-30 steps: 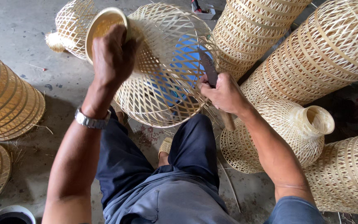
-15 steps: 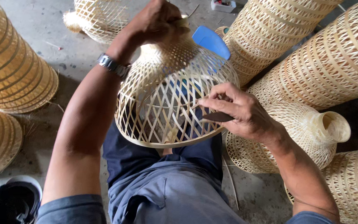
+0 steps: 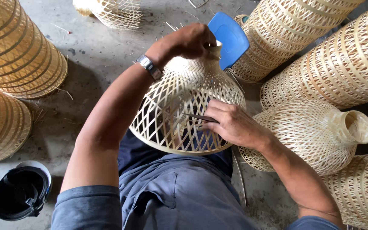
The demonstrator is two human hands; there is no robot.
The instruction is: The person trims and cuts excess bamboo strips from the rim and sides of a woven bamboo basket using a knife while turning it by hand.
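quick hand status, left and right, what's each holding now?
Left hand: closed on the narrow neck of the woven bamboo basket.
Right hand: closed on a thin dark blade, pressed against the basket's side.

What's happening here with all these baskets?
A seated person is working on a woven bamboo basket held over the lap. The left hand grips its narrow neck at the top, while the right hand presses a thin dark blade against the lattice side. Similar finished baskets lie around on the concrete floor, a blue stool shows behind, and a black helmet sits at the lower left.
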